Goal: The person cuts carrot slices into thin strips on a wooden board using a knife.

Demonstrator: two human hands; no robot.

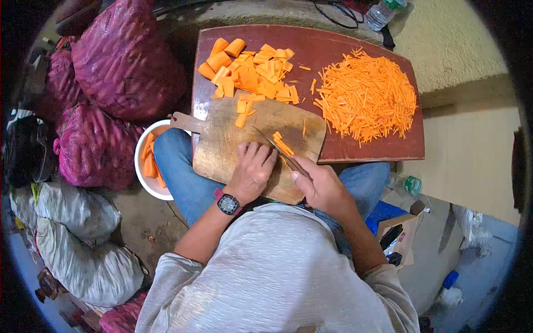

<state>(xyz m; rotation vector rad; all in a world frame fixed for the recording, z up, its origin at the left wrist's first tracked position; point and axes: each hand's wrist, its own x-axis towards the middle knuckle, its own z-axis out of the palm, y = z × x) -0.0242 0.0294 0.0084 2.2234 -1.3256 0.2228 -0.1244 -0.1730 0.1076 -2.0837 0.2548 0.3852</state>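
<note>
1. Head view looks straight down on the reddish bench (388, 147) across my knees, and on it the pale wooden cutting board (222, 147) with its handle pointing to my left.
2. Red mesh sacks (119, 61) are stacked on the floor to my left, with grey sacks (78, 233) nearer me; none of them reaches the board.
3. A heap of fine carrot sticks (366, 97) fills the bench's far right, and a pile of flat carrot slices (252, 69) lies on the far left, spilling onto the board.
4. A white bowl (143, 177) of carrot lengths sits by my left knee, half tucked under the board's handle.
5. My right hand (322, 186) is closed round the handle of the knife (277, 150); the blade runs up and to the left.
6. My left hand (252, 169), curled knuckles up, presses down just left of the blade.
7. The small carrot piece (282, 145) lies just beyond my left fingers (261, 152), touching the blade's far side, its long axis along the blade. Left hand is nearer; nothing blocks it.
</note>
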